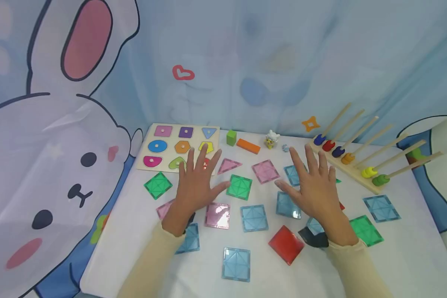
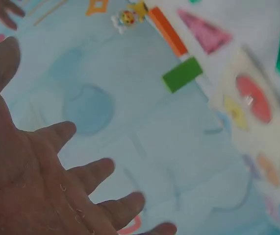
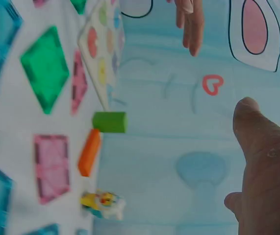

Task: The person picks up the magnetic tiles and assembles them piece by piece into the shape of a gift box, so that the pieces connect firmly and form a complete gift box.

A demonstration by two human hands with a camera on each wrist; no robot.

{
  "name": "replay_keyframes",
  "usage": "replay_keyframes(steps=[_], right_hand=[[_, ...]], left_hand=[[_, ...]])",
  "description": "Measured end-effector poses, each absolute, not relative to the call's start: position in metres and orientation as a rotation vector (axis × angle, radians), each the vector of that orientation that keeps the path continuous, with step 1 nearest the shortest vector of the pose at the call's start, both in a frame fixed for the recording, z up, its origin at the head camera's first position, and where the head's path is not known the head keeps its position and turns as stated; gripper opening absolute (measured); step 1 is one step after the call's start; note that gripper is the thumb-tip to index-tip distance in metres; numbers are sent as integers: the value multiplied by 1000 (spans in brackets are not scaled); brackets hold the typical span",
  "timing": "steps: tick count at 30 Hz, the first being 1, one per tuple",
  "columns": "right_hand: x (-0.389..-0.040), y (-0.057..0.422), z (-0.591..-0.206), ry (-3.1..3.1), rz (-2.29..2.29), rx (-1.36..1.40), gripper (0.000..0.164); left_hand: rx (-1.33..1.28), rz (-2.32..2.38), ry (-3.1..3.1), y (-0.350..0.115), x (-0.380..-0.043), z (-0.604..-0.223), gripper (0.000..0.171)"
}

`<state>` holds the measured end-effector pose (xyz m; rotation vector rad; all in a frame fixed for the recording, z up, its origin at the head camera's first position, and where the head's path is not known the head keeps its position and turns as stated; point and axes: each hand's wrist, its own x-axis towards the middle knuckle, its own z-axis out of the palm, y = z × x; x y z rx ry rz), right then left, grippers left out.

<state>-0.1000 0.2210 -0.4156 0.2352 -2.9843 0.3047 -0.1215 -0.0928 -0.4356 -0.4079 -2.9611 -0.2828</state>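
Both hands hover over a white table strewn with translucent square tiles. My left hand (image 1: 196, 186), fingers spread and straight, holds nothing; it overlaps the corner of a wooden shape puzzle board (image 1: 176, 148) in the head view, with a green tile (image 1: 239, 187) beside its thumb. My right hand (image 1: 314, 188) is likewise spread and holds nothing, over a blue tile (image 1: 287, 205) and others partly hidden by the hand and wrist. A pink square tile (image 1: 265, 171) lies between the hands. In the left wrist view the fingers (image 2: 91, 175) stretch out straight.
At the back right stands a wooden peg rack (image 1: 348, 167) with coloured rings. A green block (image 1: 231, 138), an orange block (image 1: 248, 146) and a small figurine (image 1: 271, 139) line the back edge. Nearer lie a red tile (image 1: 286, 245) and a blue tile (image 1: 236, 264). A printed curtain (image 1: 216, 49) hangs behind.
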Motion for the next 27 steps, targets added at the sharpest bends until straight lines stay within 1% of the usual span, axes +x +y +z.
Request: replay_keyframes(steps=[2,6,8,11,15,23,27], right_hand=[[-86,221,-428,-2994,331,272,96],[-58,211,-461,-3005,425,469,99],[-48,200,-477,-3027,466,570,98],[-39,184,-494,-3060,496,652,98],[-39,171,-506,-3043,526,684,96],[-44,158,-520,-3012,514,715,89],[-45,146,-524,-2998,550,755,85]], left_hand=[[-397,-319,-2990,-93,-102,-442,86],[-439,-343,-3047,-94,-71,-460,69],[-507,-337,-3072,-95,-61,-471,64],[-601,-347,-3111,-97,-52,-488,69],[-644,-338,-3124,-97,-47,-499,71],[-648,-304,-3093,-96,-47,-503,81],[-662,-308,-3100,-94,-48,-504,82]])
